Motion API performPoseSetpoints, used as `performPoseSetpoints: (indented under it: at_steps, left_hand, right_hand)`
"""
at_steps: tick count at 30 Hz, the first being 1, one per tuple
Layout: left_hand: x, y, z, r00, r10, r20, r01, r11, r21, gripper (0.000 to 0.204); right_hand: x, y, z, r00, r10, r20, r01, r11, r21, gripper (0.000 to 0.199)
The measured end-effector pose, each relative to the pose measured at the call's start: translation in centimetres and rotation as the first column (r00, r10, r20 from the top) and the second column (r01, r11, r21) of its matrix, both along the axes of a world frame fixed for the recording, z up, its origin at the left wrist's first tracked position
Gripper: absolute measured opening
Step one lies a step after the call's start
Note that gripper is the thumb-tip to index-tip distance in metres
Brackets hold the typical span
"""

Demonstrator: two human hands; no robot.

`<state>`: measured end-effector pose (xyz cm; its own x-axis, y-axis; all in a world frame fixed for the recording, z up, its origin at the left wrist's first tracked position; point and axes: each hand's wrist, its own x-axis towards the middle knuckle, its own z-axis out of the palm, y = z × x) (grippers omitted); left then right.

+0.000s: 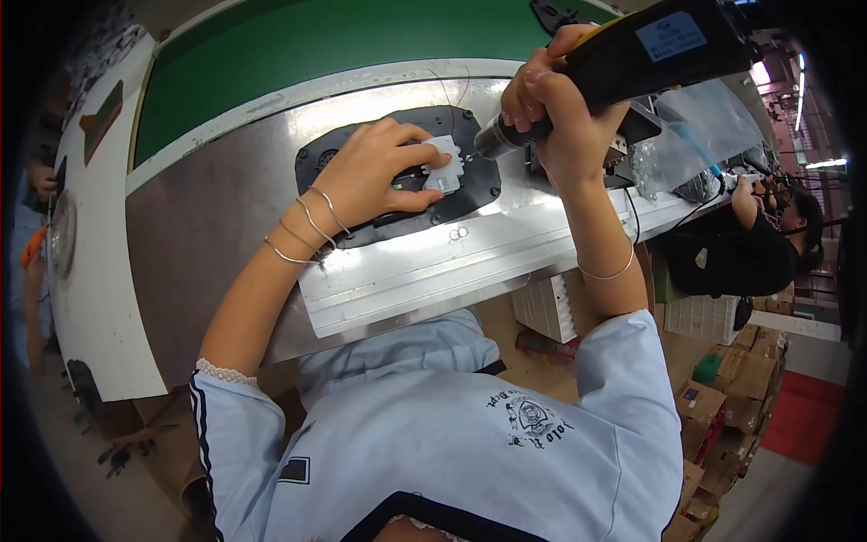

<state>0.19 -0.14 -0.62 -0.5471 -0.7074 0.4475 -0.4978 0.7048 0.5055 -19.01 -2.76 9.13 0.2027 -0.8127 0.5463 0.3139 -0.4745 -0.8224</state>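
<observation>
Right hand (551,108) in a closed grip round a black power screwdriver (623,54), its tip beside a white part (444,163). Left hand (375,176) lies open — fingers pressing that part onto the black housing (470,194) on the desk (208,244). A clear bag (700,135) of small parts sits behind.

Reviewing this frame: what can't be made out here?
- Head view: the driver's bit tip is hidden behind the right hand gripping the black power screwdriver.
- The left hand covers much of the black housing and part of the small white part.
- Contents of the clear plastic bag are too small and glary to tell.
- The co-worker's hands at the right rim are blurred.
</observation>
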Motion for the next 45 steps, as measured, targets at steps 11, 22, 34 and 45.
performPoseSetpoints:
  at_steps: [11, 22, 34, 45]
  left_hand:
    - [0.3, 0.1, -0.1, 1.0, 0.004, 0.02, -0.004, 1.0, 0.004, 0.032]
    - [0.2, 0.0, 0.5, 0.998, -0.054, 0.031, 0.053, 0.998, 0.032, 0.034]
    - [-0.1, -0.1, 0.9, 1.0, -0.021, -0.023, 0.024, 0.991, 0.131, 0.032]
    - [0.2, 0.1, 0.4, 0.99, 0.098, -0.099, -0.069, 0.963, 0.262, 0.058]
  right_hand:
    - [1.2, -0.2, -1.2, 0.999, 0.011, -0.051, -0.011, 1.0, 0.009, 0.02]
    - [-2.3, 0.7, 1.7, 0.959, -0.216, -0.184, 0.201, 0.975, -0.096, 0.014]
    - [-12.2, -0.3, 3.4, 0.922, -0.383, -0.059, 0.369, 0.914, -0.169, 0.015]
    - [-8.7, 2.5, 2.5, 0.954, -0.268, -0.135, 0.259, 0.962, -0.081, 0.019]
